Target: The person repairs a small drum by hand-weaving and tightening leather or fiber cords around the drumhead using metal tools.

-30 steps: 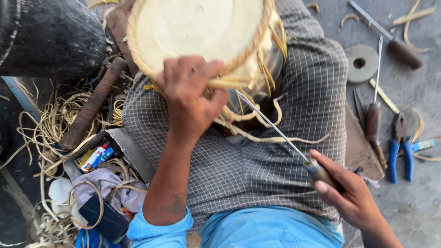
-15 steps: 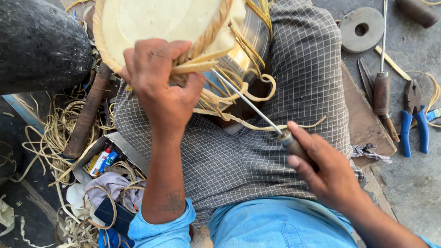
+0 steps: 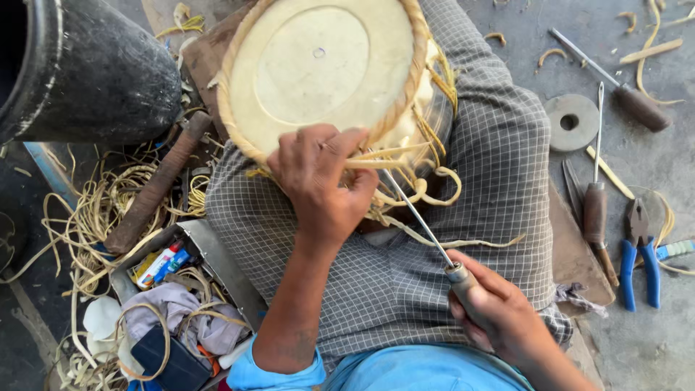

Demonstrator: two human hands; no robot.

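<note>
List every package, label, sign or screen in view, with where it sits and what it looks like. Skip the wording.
Small tube-like package: in the open metal tray at lower left, beside the person's checked lap; elongated, with white, yellow, red and blue printing.
No signs or screens show.
Neither the left hand nor the right hand touches the package.

Smooth matt hide drum head (image 3: 318,69), shiny metal awl shaft (image 3: 416,213), checked cloth (image 3: 499,188), rough concrete floor (image 3: 651,340)
</note>
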